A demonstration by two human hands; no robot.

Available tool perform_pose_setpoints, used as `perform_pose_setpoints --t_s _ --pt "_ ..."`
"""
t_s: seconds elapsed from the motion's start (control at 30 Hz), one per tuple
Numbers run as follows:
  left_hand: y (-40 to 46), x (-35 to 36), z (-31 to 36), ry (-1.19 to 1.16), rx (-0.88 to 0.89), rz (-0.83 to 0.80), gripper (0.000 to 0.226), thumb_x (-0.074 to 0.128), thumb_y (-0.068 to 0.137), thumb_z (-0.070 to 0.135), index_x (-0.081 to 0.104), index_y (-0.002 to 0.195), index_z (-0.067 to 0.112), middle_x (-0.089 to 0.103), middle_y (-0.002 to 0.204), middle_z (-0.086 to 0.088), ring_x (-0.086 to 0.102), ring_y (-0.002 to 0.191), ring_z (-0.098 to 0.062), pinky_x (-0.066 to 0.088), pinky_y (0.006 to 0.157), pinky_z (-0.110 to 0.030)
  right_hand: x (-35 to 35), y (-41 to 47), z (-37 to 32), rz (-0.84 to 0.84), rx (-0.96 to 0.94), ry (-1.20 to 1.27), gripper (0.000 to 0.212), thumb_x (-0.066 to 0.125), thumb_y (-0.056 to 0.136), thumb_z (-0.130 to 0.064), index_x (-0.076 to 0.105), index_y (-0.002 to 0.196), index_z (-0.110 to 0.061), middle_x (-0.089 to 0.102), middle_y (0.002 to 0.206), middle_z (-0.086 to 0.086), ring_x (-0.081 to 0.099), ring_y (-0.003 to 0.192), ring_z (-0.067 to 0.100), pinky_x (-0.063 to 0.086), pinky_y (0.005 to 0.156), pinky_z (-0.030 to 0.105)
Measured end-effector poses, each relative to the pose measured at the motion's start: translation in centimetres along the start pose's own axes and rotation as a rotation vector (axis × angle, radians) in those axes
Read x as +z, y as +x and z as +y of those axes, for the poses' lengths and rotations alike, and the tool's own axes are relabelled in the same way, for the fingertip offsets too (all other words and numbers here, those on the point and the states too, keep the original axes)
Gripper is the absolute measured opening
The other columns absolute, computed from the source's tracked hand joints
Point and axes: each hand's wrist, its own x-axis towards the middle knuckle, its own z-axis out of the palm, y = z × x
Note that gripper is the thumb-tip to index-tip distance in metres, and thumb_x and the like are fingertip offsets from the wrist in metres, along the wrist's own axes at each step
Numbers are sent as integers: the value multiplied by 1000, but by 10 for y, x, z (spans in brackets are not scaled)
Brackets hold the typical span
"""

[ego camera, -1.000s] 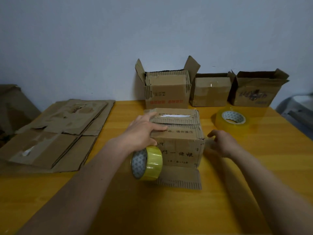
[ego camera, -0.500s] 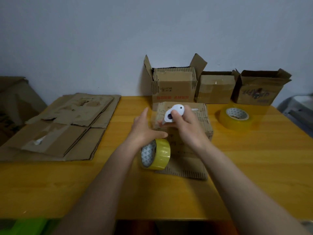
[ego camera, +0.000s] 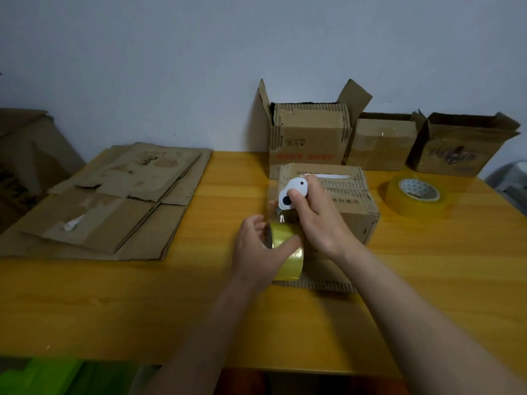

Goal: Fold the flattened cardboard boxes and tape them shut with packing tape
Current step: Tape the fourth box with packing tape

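The cardboard box [ego camera: 342, 201] stands on the worktop [ego camera: 199, 309] at centre frame, just in front of the row of open boxes. Its long axis runs left to right across the frame. The top flaps are folded down; one bottom flap [ego camera: 322, 280] lies flat on the worktop, pointing toward the lower edge of the frame.

The left hand [ego camera: 256, 252] grips the yellow tape roll [ego camera: 288, 252], thumb over the outer band and fingers at the core. The roll stands on edge at the box's near left corner, its axis roughly left to right. A strip of clear tape [ego camera: 281, 216] rises from the roll toward the box top.

The right hand [ego camera: 316, 220] holds a small white cutter [ego camera: 293, 192] pinched between thumb and fingers, over the left end of the box top. The cutter's narrow end points to the upper right of the frame.

Compared with the frame half a second earlier: the left hand has rotated over the roll, so the patterned core face is now largely hidden. The cutter stays at nearly the same spot on the box top.

Elsewhere: flattened boxes [ego camera: 114, 201] are stacked at left of frame; three open boxes [ego camera: 379, 141] line the wall at upper right; a second tape roll [ego camera: 415, 198] lies flat at right.
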Motion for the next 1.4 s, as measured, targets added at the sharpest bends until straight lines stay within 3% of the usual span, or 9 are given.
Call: perform_pose_setpoints --t_s 0.17,0.27,0.33,0.47,0.57,0.7,0.83,1.03,1.4 --pt "2 -25 1 8 -202 -274 43 78 75 47 57 102 21 64 100 6 62 87 -5 53 75 -27 1 4 3 -9 -46 15 21 40 102 -25 46 101 -5 57 79 -17 53 74 -7 40 65 14" --pt "2 -30 -4 -36 -294 -413 51 79 65 59 71 91 16 74 90 -1 70 87 -17 54 91 -44 2 6 7 -28 -49 22 22 40 101 -27 47 103 -7 66 84 -15 58 84 -1 46 75 22" --pt "2 -28 0 -26 -286 -391 31 78 76 48 65 81 21 68 81 6 66 79 -9 55 84 -36 0 6 7 -37 -27 44 21 40 102 -28 47 103 -8 69 85 -20 60 87 -1 48 75 22" --pt "10 -21 1 -28 -186 -187 59 86 70 28 55 119 19 57 120 3 55 110 -10 46 83 -22 -3 8 8 -52 -16 109 23 43 101 -28 47 104 -5 73 91 -2 66 93 12 52 82 33" --pt "13 -15 0 -216 -179 -133 61 84 72 19 53 125 14 63 116 0 61 107 -13 49 83 -22 -3 7 8 -39 -48 61 27 47 97 -34 51 100 -7 66 97 16 61 93 34 48 82 55" --pt "18 -8 2 -240 -158 -73 39 73 85 18 59 120 13 68 100 2 65 92 -9 50 74 -21 -8 7 6 -41 -127 111 10 56 95 -15 61 98 -7 64 92 11 60 83 20 50 75 39" --pt "23 -8 2 -227 -177 -67 29 71 86 14 61 114 15 69 96 1 65 90 -10 51 78 -23 -13 -1 8 8 -241 14 18 63 89 -15 63 94 -32 62 94 0 59 87 13 51 77 30" --pt "26 -8 2 -275 -229 -63 20 73 84 8 67 103 11 72 95 -6 69 91 -20 55 87 -37 -11 -15 22 -50 -219 -109 9 57 93 -12 59 100 -18 61 92 -6 58 86 12 51 77 42" --pt "24 -9 5 -314 -266 -138 5 70 87 12 68 83 10 62 72 -6 63 74 -24 54 87 -48 -6 -14 24 -73 -402 -325 13 58 93 -15 62 104 -20 59 97 -12 52 91 2 40 79 12"
